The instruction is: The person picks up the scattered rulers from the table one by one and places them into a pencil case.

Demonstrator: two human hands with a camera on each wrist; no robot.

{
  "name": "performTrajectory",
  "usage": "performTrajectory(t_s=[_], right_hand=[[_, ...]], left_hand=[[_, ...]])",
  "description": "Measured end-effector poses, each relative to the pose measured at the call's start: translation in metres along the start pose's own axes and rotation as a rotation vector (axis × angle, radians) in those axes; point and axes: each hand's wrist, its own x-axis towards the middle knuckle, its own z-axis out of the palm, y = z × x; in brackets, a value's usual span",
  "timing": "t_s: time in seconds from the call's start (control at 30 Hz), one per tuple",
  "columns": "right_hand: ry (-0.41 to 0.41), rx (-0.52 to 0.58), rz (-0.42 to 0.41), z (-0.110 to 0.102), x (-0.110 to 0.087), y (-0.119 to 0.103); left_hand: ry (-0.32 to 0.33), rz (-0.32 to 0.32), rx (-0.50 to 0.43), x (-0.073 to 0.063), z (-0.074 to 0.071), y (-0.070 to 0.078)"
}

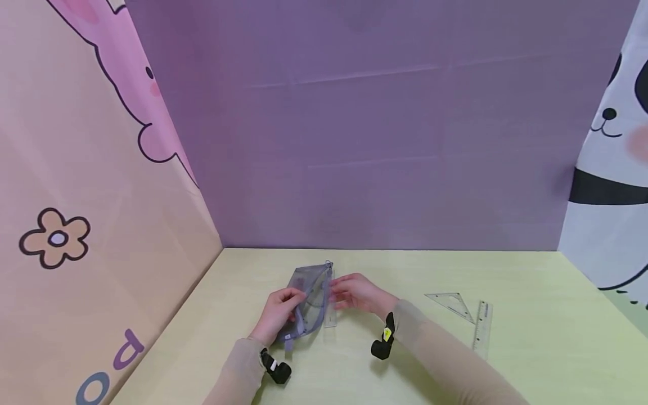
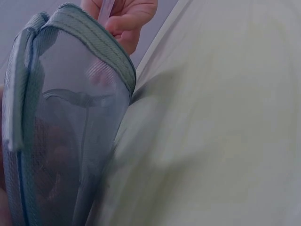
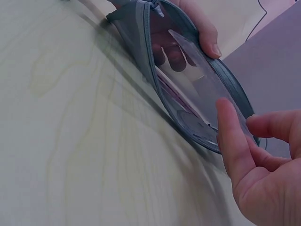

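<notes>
A grey-blue see-through zip pouch (image 1: 309,304) is held at its edge by my left hand (image 1: 278,309), thumb on the near side. Its zipped mouth (image 3: 157,80) gapes toward the right hand, and several left fingers show through the mesh in the right wrist view. At that mouth my right hand (image 1: 356,292) pinches a clear plastic ruler (image 1: 331,318), which runs along the opening in the head view. The right wrist view shows this clear piece (image 3: 193,52) reaching inside the rim. Some thin flat item (image 3: 183,96) lies within the pouch.
To the right on the pale wooden table (image 1: 385,382) lie a clear set square (image 1: 453,305) and another clear ruler (image 1: 482,326), close together. A purple backdrop (image 1: 379,140) rises behind the table, with printed cloth walls (image 1: 126,225) at both sides.
</notes>
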Motion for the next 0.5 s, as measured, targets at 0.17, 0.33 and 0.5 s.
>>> performTrajectory(t_s=[0.17,0.33,0.5], right_hand=[[0.018,-0.006,-0.001,0.005,0.004,0.003],[0.04,0.004,0.001,0.008,0.007,0.006],[0.051,0.018,0.003,0.01,0.011,0.008]], left_hand=[[-0.008,0.003,-0.002,0.0,0.0,-0.001],[-0.009,0.013,0.013,0.0,0.001,0.0],[-0.006,0.003,0.016,0.0,0.0,0.0]])
